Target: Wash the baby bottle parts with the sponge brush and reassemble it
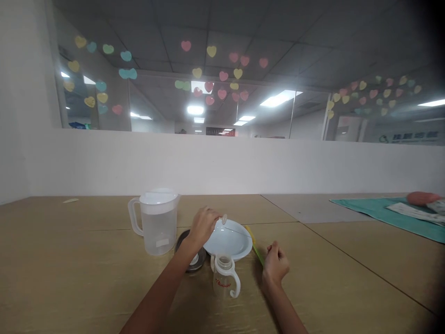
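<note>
Over the near-left rim of a white bowl [227, 243], my left hand [204, 226] pinches a small clear bottle teat [224, 219]. My right hand [276, 265] is closed to the right of the bowl, and what its fingers hold, if anything, is hidden. A thin green and yellow stick-like tool [257, 253] runs from beside the bowl to this hand's left edge; I cannot tell whether they touch. A clear baby bottle [222, 280] with white handles and red lettering stands upright and uncapped in front of the bowl. Partly behind my left forearm lies a dark metal dish [200, 265] with a white piece in it.
A translucent pitcher [160, 232] with a white lid stands left of the dish. On the far right, a teal cloth [375, 211] bears a pinkish object [422, 198] and a white cloth. A low white wall [215, 162] with glass above it borders the table's back.
</note>
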The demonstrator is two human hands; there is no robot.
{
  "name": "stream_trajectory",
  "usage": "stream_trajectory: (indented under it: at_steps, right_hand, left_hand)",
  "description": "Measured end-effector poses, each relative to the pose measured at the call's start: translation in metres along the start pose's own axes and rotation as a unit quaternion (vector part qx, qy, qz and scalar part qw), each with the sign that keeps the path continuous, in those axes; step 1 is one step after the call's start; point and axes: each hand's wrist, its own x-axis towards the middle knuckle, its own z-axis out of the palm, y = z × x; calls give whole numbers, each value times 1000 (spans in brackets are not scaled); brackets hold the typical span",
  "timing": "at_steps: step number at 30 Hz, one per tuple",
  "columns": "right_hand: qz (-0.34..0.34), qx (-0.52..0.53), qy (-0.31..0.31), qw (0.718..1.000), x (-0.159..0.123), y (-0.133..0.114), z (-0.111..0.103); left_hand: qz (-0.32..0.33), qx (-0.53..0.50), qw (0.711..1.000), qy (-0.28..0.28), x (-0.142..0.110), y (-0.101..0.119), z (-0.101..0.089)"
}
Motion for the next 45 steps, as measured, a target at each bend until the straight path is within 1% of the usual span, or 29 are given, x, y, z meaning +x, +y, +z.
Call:
stream_trajectory:
  at_steps: [3, 6, 10, 14, 18, 20, 22, 24, 25, 26, 27, 28, 29, 30, 32, 35, 37, 39, 41, 43, 45]
  right_hand:
    - [30, -16, 9, 999, -3, -6, -2]
    - [25, -18, 2, 1000, -3, -8, -3]
    - [12, -22, -3, 1000, -5, -10, -3]
    - [-12, -36, -11, 999, -8, -13, -4]
    - [-25, -33, -20, 999, -7, -12, -4]
    - [-22, -37, -22, 999, -6, -11, -4]
    - [-20, -46, -20, 999, -6, -11, -4]
    - [-24, -59, -25, 998, -7, -12, -4]
    - [-28, -66, -30, 997, -8, -12, -3]
    - [-35, -72, -39, 996, -9, -13, -3]
    - [-42, -78, -48, 995, -9, -13, -3]
    - [-49, -83, -56, 994, -10, -14, -3]
    - [-54, -86, -63, 993, -10, -14, -3]
    - [-56, -87, -68, 992, -11, -14, -2]
    - [-54, -85, -76, 992, -11, -14, -2]
    - [-47, -76, -79, 993, -10, -14, -3]
    - [-44, -76, -79, 993, -9, -14, -3]
    - [-44, -81, -80, 993, -9, -15, -4]
    - [-48, -84, -84, 992, -9, -15, -4]
    - [-50, -88, -86, 991, -9, -15, -4]
    - [-50, -98, -89, 990, -9, -14, -4]
  left_hand:
    - [14, 28, 998, -52, -2, 2, 8]
    - [-3, 36, 994, -100, -4, 4, 17]
    - [-28, 10, 985, -170, -7, 4, 27]
    - [-40, -41, 980, -192, -14, 4, 36]
    - [-49, -139, 969, -201, -18, 3, 46]
    - [-63, -182, 965, -179, -16, 1, 48]
    - [-85, -205, 966, -134, -10, -2, 44]
    - [-114, -239, 962, -70, -2, -3, 34]
    - [-128, -275, 952, -32, 2, -2, 26]
    - [-140, -325, 935, 6, 5, 0, 17]
    - [-147, -385, 910, 40, 8, 2, 7]
    - [-148, -440, 884, 60, 9, 6, -4]
    - [-145, -484, 861, 63, 10, 10, -14]
    - [-138, -513, 846, 51, 9, 13, -24]
    - [-120, -539, 834, 9, 6, 21, -40]
    - [-95, -532, 839, -66, 2, 28, -53]
    - [-88, -517, 846, -100, 1, 30, -54]
    - [-81, -511, 847, -124, 1, 30, -52]
    - [-70, -514, 841, -153, 0, 29, -49]
    - [-55, -512, 835, -196, 0, 28, -46]
    - [-41, -494, 834, -243, -2, 25, -43]
